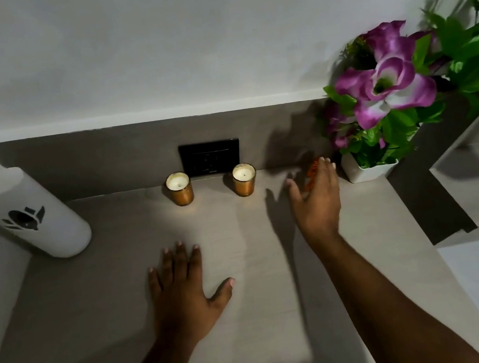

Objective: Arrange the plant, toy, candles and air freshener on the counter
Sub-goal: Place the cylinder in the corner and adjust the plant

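Observation:
Two gold-glass candles stand side by side at the back of the counter, the left candle (180, 192) and the right candle (245, 183). A white air freshener (25, 216) with a black flower mark stands at the far left. The plant (388, 91), purple flowers in a white pot, sits at the right against the wall. A small orange toy (312, 172) shows between the right candle and the pot, mostly hidden by my right hand (317, 196), whose fingers curl around it. My left hand (182, 284) lies flat, palm down, on the counter with fingers spread.
A black wall socket (211, 157) sits on the grey backsplash behind the candles. The counter (256, 322) ends at a grey raised ledge (426, 196) on the right, with white floor tiles beyond. A white wall rises behind.

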